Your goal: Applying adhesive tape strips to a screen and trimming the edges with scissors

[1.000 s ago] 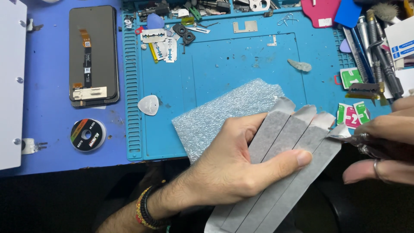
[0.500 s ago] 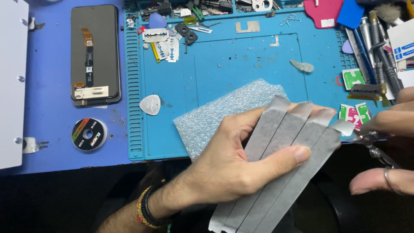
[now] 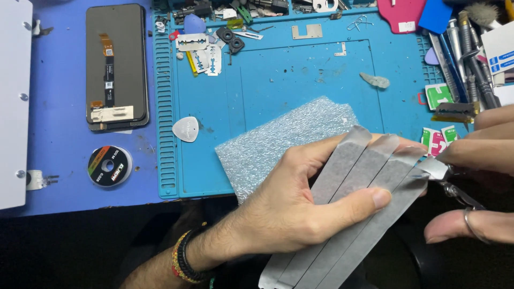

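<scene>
My left hand (image 3: 300, 206) grips a fan of several long grey adhesive strips (image 3: 375, 166), thumb across their front. The strips run from the lower middle up to the right. My right hand (image 3: 476, 155) pinches the top end of the rightmost strip (image 3: 435, 167) between fingertips; a small metal tool (image 3: 461, 195) shows under that hand, with a ring on one finger. A piece of bubble-wrap foam (image 3: 278, 142) lies on the blue work mat (image 3: 300, 75) just behind my left hand.
A phone screen panel with a flex cable (image 3: 115, 67) lies on the left. A tape roll (image 3: 110, 166) and a white pick (image 3: 186, 129) lie below it. Razor blades (image 3: 201, 51), tools and screwdrivers (image 3: 471, 59) crowd the mat's back and right edges. A white panel (image 3: 13, 101) stands far left.
My right hand has shifted slightly, its fingers closing in on the end of the rightmost strip. The left hand and the strips have barely moved.
</scene>
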